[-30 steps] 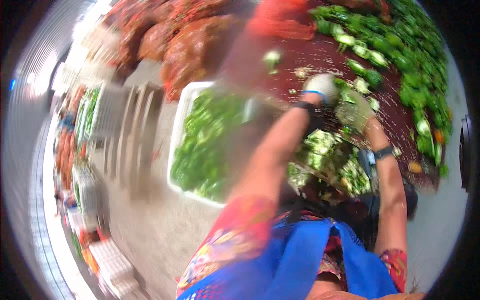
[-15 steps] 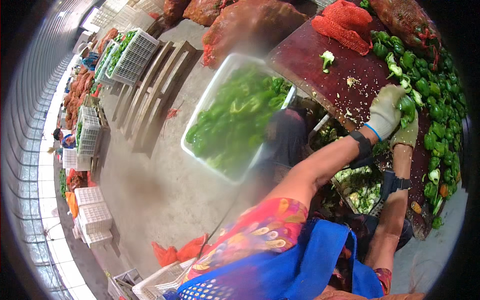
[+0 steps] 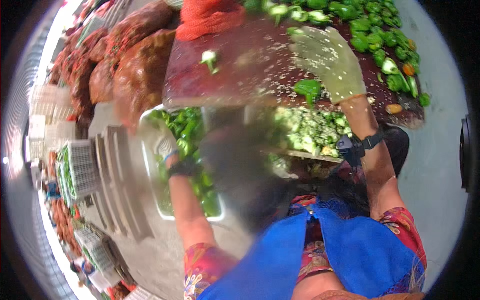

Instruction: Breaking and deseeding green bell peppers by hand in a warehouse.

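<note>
My left hand (image 3: 164, 143), in a pale work glove, reaches into the top of a white crate (image 3: 148, 170) of green peppers (image 3: 186, 131). Motion smears its fingers, so whether it holds anything does not show. On the dark red tabletop (image 3: 235, 75), my right hand (image 3: 331, 62) lies gloved and stretched out among scattered pale seeds. A single green pepper (image 3: 307, 88) sits beside it, toward the table's near edge. Past the fingers, cut pieces and whole peppers (image 3: 372, 30) are heaped along the far and right side.
Below the table edge is a bin of pepper cores and trimmings (image 3: 315, 131). A pepper core (image 3: 209, 60) and an orange mesh bag (image 3: 210, 20) lie on the table's left part. Full mesh sacks (image 3: 145, 70), wooden pallets (image 3: 117, 180) and stacked crates (image 3: 80, 167) stand to the left.
My hands were together at a green pepper over the table. Now they are apart: the left has swung over to the crate, the right lies on the tabletop. The view has turned.
</note>
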The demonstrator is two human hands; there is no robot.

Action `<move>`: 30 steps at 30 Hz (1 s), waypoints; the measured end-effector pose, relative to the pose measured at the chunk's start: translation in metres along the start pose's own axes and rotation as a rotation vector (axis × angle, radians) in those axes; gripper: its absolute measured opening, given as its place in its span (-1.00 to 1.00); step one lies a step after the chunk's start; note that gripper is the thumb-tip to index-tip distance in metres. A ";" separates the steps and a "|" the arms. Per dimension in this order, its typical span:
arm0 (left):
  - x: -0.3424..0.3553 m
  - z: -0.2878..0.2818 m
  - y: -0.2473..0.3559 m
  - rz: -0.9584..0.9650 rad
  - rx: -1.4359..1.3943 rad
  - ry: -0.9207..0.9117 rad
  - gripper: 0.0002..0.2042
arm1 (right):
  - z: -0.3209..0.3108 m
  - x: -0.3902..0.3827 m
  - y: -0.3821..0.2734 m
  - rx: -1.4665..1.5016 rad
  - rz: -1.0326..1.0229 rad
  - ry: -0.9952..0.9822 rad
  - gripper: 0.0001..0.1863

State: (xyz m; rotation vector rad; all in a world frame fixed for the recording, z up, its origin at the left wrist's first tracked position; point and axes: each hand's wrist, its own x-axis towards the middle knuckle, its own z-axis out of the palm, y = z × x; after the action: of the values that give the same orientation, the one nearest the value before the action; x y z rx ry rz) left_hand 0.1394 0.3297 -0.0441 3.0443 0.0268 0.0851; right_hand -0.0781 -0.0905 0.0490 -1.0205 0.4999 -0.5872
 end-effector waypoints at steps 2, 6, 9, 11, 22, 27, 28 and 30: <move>0.000 0.060 -0.063 0.408 0.154 -0.119 -0.44 | -0.021 -0.012 -0.013 -0.019 -0.005 0.012 -0.44; -0.005 0.034 0.004 0.662 0.131 -0.370 -0.73 | -0.073 -0.049 -0.036 -0.112 0.003 0.100 -0.41; 0.031 -0.002 0.022 0.563 0.099 -0.409 -0.74 | -0.090 -0.053 -0.007 -0.500 0.371 0.057 -0.43; -0.001 -0.066 0.102 0.710 -0.013 -0.299 -0.74 | -0.088 -0.053 0.008 -0.494 0.453 0.080 -0.45; -0.141 -0.001 0.310 1.388 -0.171 -0.365 -0.48 | -0.093 -0.038 0.039 -0.343 0.341 0.042 -0.44; -0.145 -0.008 0.318 0.658 -1.062 -1.007 -0.67 | -0.108 -0.037 0.034 -0.379 0.244 0.129 -0.44; -0.149 -0.019 0.314 0.379 -1.337 -1.227 -0.70 | -0.102 -0.040 0.028 -0.317 0.259 0.161 -0.44; -0.154 -0.029 0.302 0.374 -1.300 -1.204 -0.70 | -0.097 -0.041 0.024 -0.304 0.252 0.147 -0.44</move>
State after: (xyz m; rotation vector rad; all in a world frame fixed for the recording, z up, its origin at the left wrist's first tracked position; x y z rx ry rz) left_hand -0.0119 0.0292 0.0054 1.4071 -0.4598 -1.1440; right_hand -0.1649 -0.1160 -0.0099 -1.1837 0.8537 -0.3681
